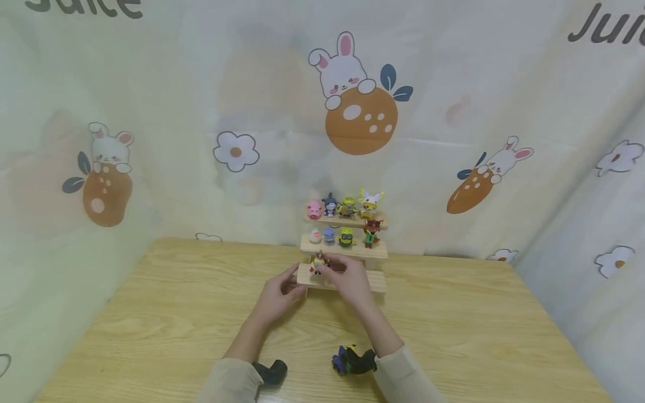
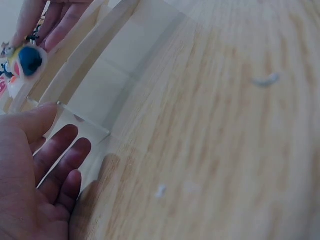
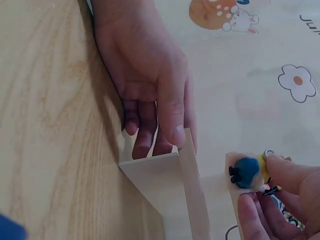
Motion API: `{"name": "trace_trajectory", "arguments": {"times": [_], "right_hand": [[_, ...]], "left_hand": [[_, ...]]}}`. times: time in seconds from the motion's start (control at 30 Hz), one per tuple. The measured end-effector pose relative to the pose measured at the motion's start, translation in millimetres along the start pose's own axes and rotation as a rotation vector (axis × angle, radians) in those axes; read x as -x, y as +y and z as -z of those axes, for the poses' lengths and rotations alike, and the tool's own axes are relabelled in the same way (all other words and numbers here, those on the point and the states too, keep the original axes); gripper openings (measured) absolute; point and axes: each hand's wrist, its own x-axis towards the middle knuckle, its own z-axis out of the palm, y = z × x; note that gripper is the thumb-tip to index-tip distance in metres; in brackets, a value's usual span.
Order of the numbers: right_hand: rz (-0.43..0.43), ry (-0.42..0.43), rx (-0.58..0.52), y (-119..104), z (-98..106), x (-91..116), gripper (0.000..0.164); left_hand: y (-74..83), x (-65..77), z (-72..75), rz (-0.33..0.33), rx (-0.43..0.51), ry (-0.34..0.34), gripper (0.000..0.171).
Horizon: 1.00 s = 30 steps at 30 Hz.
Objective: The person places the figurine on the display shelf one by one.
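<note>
A three-tier wooden display shelf [image 1: 375, 281] stands at the back of the table. My left hand [image 1: 280, 291] holds the left end of its lowest board, the thumb on the board's edge and the fingers around the side panel. My right hand [image 1: 350, 280] pinches a small yellow figurine [image 3: 247, 172] with a rounded blue lower body and dark feet. In the right wrist view the figurine is apart from the lowest board [image 3: 196, 200], above it. The right thumb and fingers cover part of it.
Several figurines stand on the middle board [image 1: 335, 249], a fox figure [image 1: 372, 232] at its right end. Others line the top board [image 1: 347, 220]. A blue-and-yellow object [image 1: 340, 361] lies by my right wrist. A patterned curtain [image 1: 282, 196] hangs behind.
</note>
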Motion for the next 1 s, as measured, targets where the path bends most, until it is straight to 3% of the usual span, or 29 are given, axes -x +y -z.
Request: {"name": "trace_trajectory", "arguments": {"times": [0.17,0.37,1.0], "right_hand": [[0.012,0.029,0.071,-2,2,-4,0.038],[0.028,0.001,0.133,-2,1,-7,0.037],[0.026,-0.024,0.058,8,-11,-7,0.032]], "left_hand": [[3.7,-2.4,-2.0,-0.018,-0.002,-0.015,0.064],[6.3,-3.6,-0.9,0.000,-0.010,-0.017,0.063],[0.2,0.3,1.6,-0.024,0.000,-0.019,0.063]]}}
